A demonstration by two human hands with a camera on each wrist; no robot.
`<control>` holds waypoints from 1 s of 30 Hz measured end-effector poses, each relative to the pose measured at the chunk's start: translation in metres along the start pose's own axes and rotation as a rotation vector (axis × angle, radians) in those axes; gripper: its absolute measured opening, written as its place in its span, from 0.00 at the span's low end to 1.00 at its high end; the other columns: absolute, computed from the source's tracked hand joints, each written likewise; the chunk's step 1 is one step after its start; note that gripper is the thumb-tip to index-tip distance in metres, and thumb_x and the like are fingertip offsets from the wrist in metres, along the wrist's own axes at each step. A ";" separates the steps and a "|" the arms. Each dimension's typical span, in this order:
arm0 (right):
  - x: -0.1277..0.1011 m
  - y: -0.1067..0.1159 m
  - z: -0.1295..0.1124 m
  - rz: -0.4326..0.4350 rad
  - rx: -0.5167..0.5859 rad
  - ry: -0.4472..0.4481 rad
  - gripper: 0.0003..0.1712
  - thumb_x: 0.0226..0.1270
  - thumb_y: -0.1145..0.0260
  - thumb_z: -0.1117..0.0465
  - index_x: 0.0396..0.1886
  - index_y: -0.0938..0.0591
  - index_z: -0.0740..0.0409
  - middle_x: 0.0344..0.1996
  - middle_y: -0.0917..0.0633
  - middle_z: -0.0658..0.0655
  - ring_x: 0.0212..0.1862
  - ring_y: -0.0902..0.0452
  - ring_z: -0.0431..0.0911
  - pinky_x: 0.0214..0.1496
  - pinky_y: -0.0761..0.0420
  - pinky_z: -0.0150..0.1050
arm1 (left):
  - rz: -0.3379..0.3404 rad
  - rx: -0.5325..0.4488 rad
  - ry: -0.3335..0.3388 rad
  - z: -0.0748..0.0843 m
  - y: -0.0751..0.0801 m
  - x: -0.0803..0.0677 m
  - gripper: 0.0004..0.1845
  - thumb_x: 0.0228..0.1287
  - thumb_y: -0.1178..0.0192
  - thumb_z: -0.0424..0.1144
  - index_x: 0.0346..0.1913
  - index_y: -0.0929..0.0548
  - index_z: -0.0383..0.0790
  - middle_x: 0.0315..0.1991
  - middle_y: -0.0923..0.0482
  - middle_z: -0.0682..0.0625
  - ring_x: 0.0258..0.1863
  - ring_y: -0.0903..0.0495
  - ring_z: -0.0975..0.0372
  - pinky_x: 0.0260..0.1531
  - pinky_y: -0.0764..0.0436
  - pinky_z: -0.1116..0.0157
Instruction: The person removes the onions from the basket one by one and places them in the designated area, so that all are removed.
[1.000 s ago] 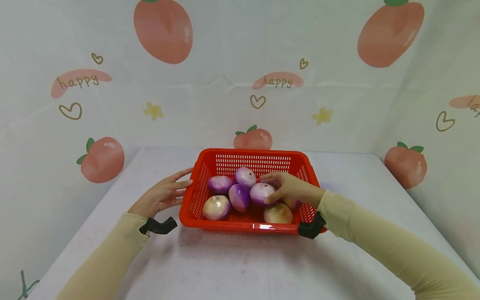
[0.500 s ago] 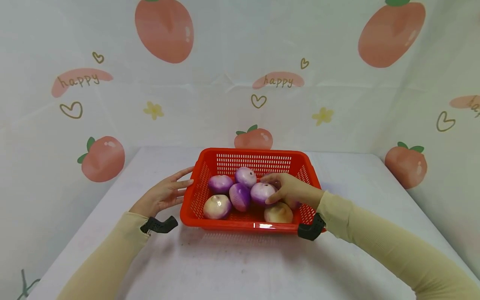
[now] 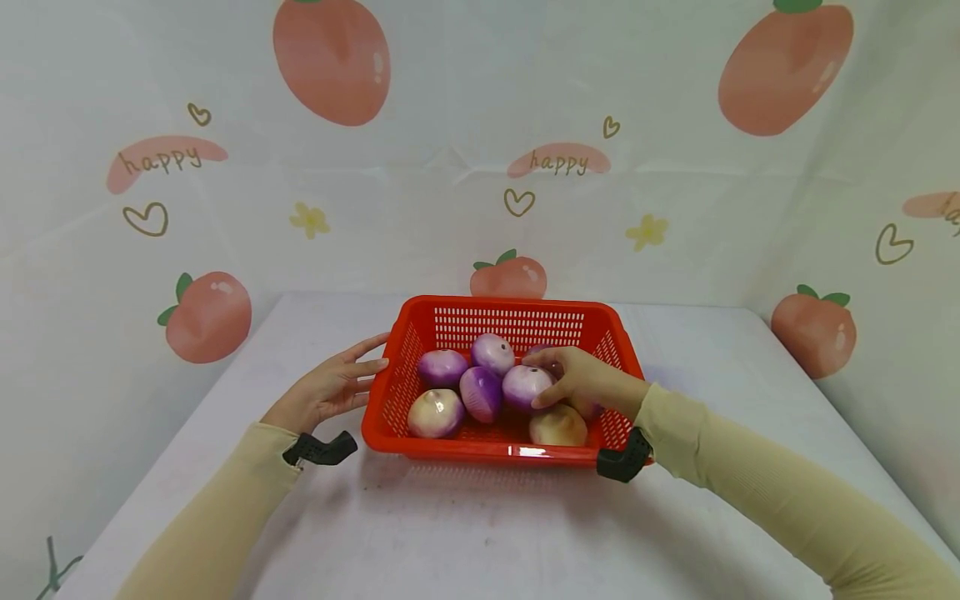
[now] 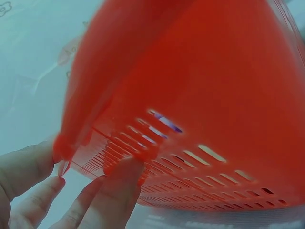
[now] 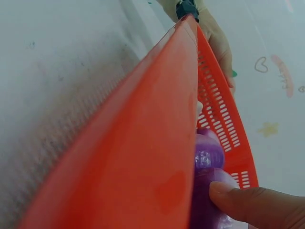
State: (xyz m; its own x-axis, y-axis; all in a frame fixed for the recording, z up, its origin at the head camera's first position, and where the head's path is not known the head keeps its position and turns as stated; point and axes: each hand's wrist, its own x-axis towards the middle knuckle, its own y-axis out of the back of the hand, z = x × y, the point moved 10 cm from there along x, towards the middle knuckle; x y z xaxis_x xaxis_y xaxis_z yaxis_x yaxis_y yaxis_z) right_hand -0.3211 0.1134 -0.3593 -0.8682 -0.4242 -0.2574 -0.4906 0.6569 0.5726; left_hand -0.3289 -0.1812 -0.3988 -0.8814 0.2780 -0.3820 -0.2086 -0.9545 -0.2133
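Observation:
A red plastic basket [image 3: 495, 454] with slotted walls holds several purple-and-white onions, among them a deep purple one [image 3: 481, 394]. Reaching inside, my right hand [image 3: 588, 379] holds a pale purple onion [image 3: 527, 387] between thumb and fingers; in the right wrist view the thumb [image 5: 252, 202] lies against its skin. My left hand [image 3: 324, 392] is at the basket's left side, fingers fairly straight, with fingertips touching the wall and rim. In the left wrist view a finger [image 4: 116, 191] presses the slotted wall. Another onion [image 3: 585, 407] is partly hidden beneath the right hand.
Inside the basket, pale onions sit at the front left [image 3: 436, 413] and front right [image 3: 558, 426]. Others lie at the back left [image 3: 442, 367] and back middle [image 3: 492, 354]. A white-covered table [image 3: 480, 533] is underneath, with a printed cloth backdrop [image 3: 420, 208] behind.

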 end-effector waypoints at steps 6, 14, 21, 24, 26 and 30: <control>-0.007 0.005 -0.006 0.015 -0.014 0.036 0.34 0.55 0.25 0.63 0.63 0.24 0.59 0.59 0.22 0.61 0.61 0.27 0.58 0.63 0.25 0.52 | -0.012 -0.001 -0.002 0.000 -0.001 0.001 0.37 0.67 0.40 0.39 0.76 0.44 0.55 0.51 0.24 0.52 0.42 0.16 0.60 0.40 0.14 0.63; -0.036 0.038 -0.020 0.058 0.048 0.118 0.35 0.59 0.28 0.55 0.66 0.27 0.53 0.61 0.24 0.61 0.61 0.26 0.58 0.62 0.23 0.52 | -0.012 0.002 -0.012 -0.001 0.000 0.002 0.37 0.66 0.39 0.40 0.75 0.43 0.55 0.49 0.23 0.53 0.43 0.15 0.59 0.41 0.14 0.62; -0.069 0.088 -0.024 0.114 0.282 0.213 0.33 0.68 0.36 0.57 0.71 0.35 0.51 0.64 0.29 0.58 0.60 0.25 0.50 0.59 0.20 0.42 | -0.027 -0.004 -0.015 -0.001 0.000 0.002 0.37 0.67 0.39 0.40 0.76 0.44 0.55 0.49 0.22 0.53 0.43 0.15 0.59 0.41 0.14 0.63; -0.080 0.108 -0.022 0.086 0.516 0.319 0.27 0.72 0.42 0.62 0.69 0.34 0.50 0.62 0.28 0.54 0.59 0.25 0.46 0.57 0.20 0.38 | -0.026 -0.008 -0.014 -0.001 0.001 0.002 0.37 0.67 0.40 0.40 0.76 0.44 0.55 0.49 0.23 0.53 0.43 0.15 0.59 0.41 0.14 0.63; -0.086 0.120 -0.017 0.062 0.643 0.388 0.24 0.73 0.45 0.64 0.67 0.32 0.51 0.61 0.26 0.52 0.59 0.25 0.45 0.56 0.19 0.39 | -0.029 -0.014 -0.011 -0.001 0.000 0.003 0.37 0.67 0.40 0.39 0.76 0.44 0.55 0.49 0.23 0.53 0.43 0.15 0.59 0.41 0.14 0.63; -0.094 0.133 -0.006 0.019 0.786 0.460 0.23 0.73 0.50 0.67 0.65 0.28 0.53 0.60 0.24 0.53 0.59 0.24 0.45 0.57 0.19 0.41 | -0.038 -0.030 -0.007 -0.002 0.000 0.003 0.37 0.68 0.41 0.39 0.76 0.44 0.56 0.49 0.23 0.53 0.43 0.15 0.58 0.41 0.14 0.62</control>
State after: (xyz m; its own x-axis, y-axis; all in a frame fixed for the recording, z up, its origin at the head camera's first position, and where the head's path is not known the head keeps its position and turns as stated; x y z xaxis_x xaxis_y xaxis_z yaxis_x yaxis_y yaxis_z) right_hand -0.3039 0.2365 -0.2540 -0.8444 -0.5049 0.1793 -0.5318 0.8305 -0.1656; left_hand -0.3310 -0.1803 -0.4021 -0.8758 0.3135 -0.3671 -0.2295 -0.9394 -0.2547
